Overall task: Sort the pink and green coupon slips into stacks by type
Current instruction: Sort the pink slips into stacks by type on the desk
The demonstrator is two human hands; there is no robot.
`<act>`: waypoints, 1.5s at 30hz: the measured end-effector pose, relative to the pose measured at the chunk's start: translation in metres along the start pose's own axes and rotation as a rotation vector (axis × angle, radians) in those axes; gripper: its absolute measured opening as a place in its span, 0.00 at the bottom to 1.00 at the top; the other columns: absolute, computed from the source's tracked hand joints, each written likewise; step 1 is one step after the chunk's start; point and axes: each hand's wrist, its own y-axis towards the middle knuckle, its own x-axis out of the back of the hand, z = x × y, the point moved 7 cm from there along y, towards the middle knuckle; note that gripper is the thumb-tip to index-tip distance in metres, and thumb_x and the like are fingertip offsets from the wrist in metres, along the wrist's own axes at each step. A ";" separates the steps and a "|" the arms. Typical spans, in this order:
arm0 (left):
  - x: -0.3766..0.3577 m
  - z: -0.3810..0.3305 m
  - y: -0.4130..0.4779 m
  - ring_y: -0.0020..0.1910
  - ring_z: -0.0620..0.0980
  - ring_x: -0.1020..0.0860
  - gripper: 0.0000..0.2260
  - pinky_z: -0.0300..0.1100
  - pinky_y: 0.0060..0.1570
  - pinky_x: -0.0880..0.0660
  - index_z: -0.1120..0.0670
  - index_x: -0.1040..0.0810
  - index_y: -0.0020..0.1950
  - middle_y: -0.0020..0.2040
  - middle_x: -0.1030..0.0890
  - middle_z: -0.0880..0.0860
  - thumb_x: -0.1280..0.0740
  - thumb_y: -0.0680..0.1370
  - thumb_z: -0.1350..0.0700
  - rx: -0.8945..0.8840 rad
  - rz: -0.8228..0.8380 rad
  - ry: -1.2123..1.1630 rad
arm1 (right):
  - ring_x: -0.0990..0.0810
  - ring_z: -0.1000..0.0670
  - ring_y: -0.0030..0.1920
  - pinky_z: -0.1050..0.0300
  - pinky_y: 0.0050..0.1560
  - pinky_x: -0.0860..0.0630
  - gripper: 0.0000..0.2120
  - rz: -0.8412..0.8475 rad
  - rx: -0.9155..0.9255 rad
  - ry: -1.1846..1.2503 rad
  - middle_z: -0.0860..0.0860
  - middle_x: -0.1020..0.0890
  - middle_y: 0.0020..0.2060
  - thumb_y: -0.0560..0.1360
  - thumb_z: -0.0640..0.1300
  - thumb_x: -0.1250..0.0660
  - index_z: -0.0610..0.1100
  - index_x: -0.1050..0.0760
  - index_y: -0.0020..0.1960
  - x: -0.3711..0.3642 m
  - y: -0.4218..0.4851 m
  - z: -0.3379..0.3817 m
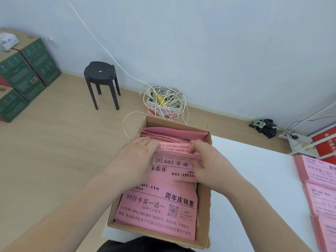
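Note:
A brown cardboard box (203, 211) sits at the left edge of a white table and is full of pink coupon slips (158, 210) printed in black. A sliver of a green slip (195, 186) shows at the box's right wall. Both hands are inside the box on a loose bundle of pink slips (172, 167) lying upside down to me. My left hand (134, 157) lies on the bundle's left end with fingers spread. My right hand (205, 160) pinches the bundle's right end, fingers curled over its edge.
Stacks of pink slips (320, 186) lie along the right edge of the white table (254, 188). On the wooden floor stand a black stool (101, 77), a small box of tangled white cord (163, 104), and green cartons (23, 77) at the left wall.

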 end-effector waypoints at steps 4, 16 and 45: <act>0.008 0.000 -0.010 0.54 0.51 0.25 0.15 0.48 0.57 0.26 0.49 0.25 0.61 0.55 0.24 0.46 0.34 0.75 0.57 -0.016 -0.038 -0.088 | 0.29 0.58 0.61 0.70 0.57 0.32 0.18 -0.029 -0.005 0.022 0.60 0.25 0.60 0.76 0.42 0.32 0.54 0.28 0.64 -0.004 -0.003 -0.005; 0.022 -0.028 -0.033 0.51 0.49 0.23 0.14 0.49 0.57 0.25 0.46 0.22 0.59 0.51 0.23 0.44 0.34 0.74 0.52 -0.058 -0.043 0.005 | 0.25 0.52 0.49 0.50 0.48 0.23 0.10 -0.080 0.098 -0.081 0.59 0.22 0.42 0.70 0.40 0.34 0.56 0.28 0.42 0.006 -0.019 0.007; -0.071 -0.256 0.056 0.48 0.44 0.15 0.20 0.44 0.52 0.18 0.49 0.24 0.66 0.49 0.13 0.47 0.29 0.77 0.65 0.285 0.223 -0.962 | 0.13 0.56 0.45 0.48 0.51 0.16 0.12 0.209 -0.341 0.305 0.55 0.14 0.49 0.79 0.44 0.29 0.55 0.23 0.60 0.116 -0.164 -0.185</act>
